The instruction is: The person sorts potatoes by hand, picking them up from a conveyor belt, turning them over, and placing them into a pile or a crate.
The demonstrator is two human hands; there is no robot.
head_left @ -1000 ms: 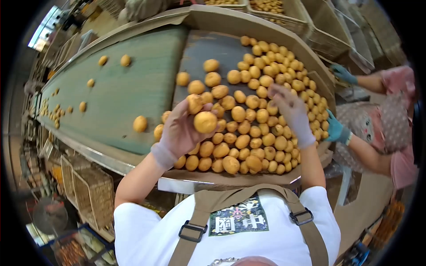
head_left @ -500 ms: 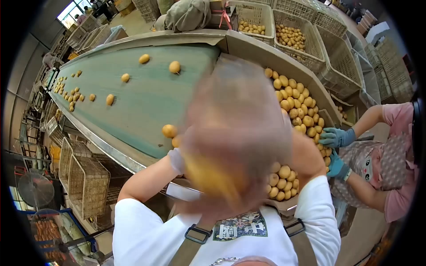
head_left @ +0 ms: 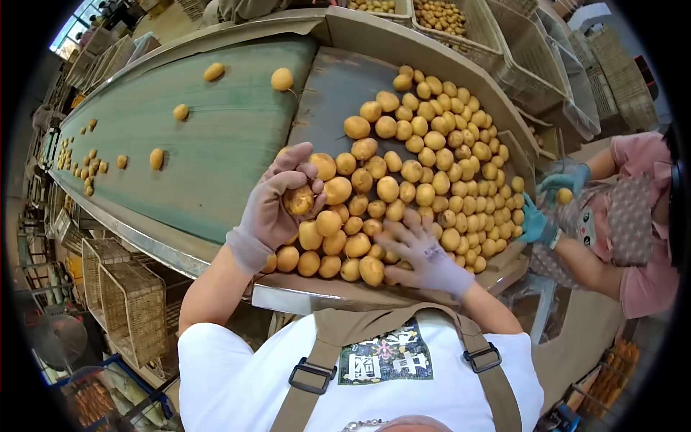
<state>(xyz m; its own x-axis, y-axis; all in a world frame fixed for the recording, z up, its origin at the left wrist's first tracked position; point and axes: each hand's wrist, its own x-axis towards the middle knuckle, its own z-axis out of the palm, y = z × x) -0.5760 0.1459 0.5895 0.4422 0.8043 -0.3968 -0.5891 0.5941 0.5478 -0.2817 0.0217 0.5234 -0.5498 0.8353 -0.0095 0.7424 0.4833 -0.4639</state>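
Observation:
My left hand (head_left: 272, 201), in a pale thin glove, is closed around a brownish-yellow potato (head_left: 298, 200) above the left side of the potato pile. My right hand (head_left: 425, 255), gloved the same way, lies with fingers spread over the near part of the pile (head_left: 387, 189); it is slightly blurred and grips nothing that I can see. Potatoes of mixed sizes cover much of the grey sorting table (head_left: 327, 101), densest toward the right.
To the left, a green conveyor belt (head_left: 216, 144) carries scattered potatoes. A metal edge (head_left: 144, 237) runs along its near side. At the right, a co-worker's blue-gloved hands (head_left: 536, 219) work at the pile. Plastic crates (head_left: 461, 32) stand behind; more crates (head_left: 129, 295) are at lower left.
The large blurred shape that covered the middle of the view is gone, and both my hands now show at the pile. The co-worker's upper hand has moved back, with a potato in it.

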